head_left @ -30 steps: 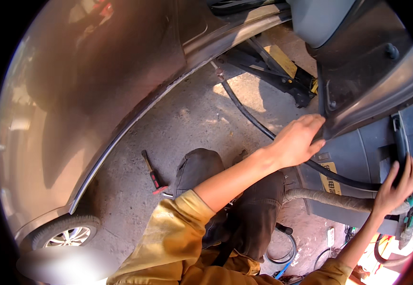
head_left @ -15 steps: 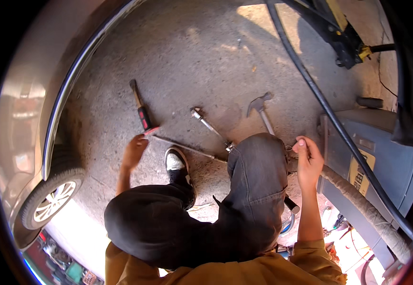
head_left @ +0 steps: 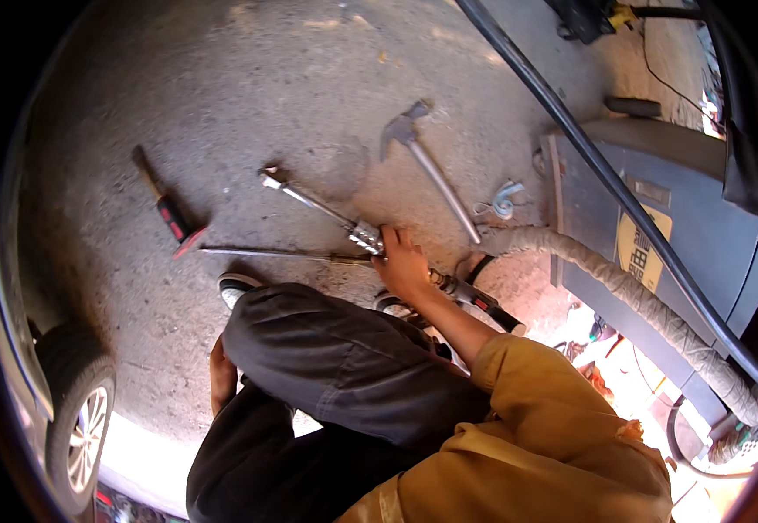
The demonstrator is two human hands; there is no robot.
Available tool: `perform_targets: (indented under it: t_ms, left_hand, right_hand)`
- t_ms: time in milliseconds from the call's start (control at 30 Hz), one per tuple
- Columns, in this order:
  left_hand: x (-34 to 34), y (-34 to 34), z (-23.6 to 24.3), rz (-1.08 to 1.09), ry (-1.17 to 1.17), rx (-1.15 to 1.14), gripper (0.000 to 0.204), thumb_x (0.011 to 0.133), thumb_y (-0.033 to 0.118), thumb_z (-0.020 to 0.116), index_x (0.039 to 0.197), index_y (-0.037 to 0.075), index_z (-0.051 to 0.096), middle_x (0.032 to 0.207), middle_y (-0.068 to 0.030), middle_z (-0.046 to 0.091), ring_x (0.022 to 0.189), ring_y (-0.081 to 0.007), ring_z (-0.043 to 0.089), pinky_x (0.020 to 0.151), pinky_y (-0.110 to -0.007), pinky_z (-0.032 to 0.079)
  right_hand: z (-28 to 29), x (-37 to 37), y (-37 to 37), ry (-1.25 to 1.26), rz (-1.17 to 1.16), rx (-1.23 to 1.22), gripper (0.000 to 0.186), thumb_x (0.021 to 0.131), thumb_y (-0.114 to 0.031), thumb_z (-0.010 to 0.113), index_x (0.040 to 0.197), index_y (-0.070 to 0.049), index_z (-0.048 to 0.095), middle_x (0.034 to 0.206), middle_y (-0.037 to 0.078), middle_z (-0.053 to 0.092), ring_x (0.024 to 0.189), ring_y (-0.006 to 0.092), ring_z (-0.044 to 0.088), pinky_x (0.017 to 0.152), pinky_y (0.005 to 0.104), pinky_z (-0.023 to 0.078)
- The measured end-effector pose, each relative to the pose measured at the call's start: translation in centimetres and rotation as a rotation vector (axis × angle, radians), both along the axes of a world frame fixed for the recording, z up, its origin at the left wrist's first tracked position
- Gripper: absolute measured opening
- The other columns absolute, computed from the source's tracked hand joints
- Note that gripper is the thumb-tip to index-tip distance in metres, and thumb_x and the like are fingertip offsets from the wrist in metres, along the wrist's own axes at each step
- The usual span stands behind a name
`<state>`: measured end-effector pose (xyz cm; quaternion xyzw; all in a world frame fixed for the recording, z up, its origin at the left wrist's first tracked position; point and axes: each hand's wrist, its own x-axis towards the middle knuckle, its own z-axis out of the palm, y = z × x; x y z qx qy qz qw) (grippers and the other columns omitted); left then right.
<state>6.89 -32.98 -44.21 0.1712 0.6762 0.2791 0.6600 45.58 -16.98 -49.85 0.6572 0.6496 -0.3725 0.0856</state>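
Note:
I am crouched on a concrete floor with my knees in dark trousers below me. My right hand [head_left: 402, 264] reaches forward and its fingers curl over the middle of a long socket wrench [head_left: 313, 203] lying on the floor; the wrench's red-and-black handle [head_left: 482, 303] sticks out behind my wrist. A thin metal rod [head_left: 265, 254] lies just left of that hand. My left hand [head_left: 220, 376] is tucked beside my left thigh, mostly hidden by the leg, holding nothing that I can see.
A steel hammer [head_left: 427, 161] lies ahead, and a red-and-black handled tool [head_left: 166, 207] lies to the left. At right stand a grey machine [head_left: 658, 209], a wrapped hose [head_left: 632, 301] and a black hose [head_left: 588, 139]. A car wheel [head_left: 78, 423] is at lower left.
My right hand moved from beside my right knee forward onto the socket wrench. My left hand drew back from the floor near the red-handled tool to beside my thigh. The view shifted downward.

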Motion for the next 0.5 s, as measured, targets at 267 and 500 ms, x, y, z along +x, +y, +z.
perform_targets:
  t_ms: [267, 500]
  left_hand:
    - [-0.8, 1.3, 0.4, -0.124, 0.098, -0.080, 0.037, 0.097, 0.024, 0.061, 0.129, 0.006, 0.057, 0.123, -0.0076, 0.064, 0.109, -0.0221, 0.061, 0.088, -0.038, 0.049]
    - [-1.7, 5.6, -0.3, -0.394, 0.273, -0.015, 0.031, 0.095, 0.026, 0.062, 0.123, 0.013, 0.061, 0.119, -0.0053, 0.066, 0.104, -0.0221, 0.062, 0.082, -0.039, 0.051]
  right_hand:
    - [3.8, 0.7, -4.4, 0.137, -0.036, 0.293, 0.047, 0.081, -0.007, 0.065, 0.127, -0.002, 0.053, 0.120, 0.018, 0.057, 0.108, 0.0366, 0.058, 0.094, 0.0456, 0.046]
    - [7.8, 7.2, -8.7, 0.237, -0.246, 0.219, 0.025, 0.083, -0.005, 0.062, 0.108, -0.003, 0.064, 0.097, 0.017, 0.063, 0.091, 0.0391, 0.062, 0.079, 0.0467, 0.051]
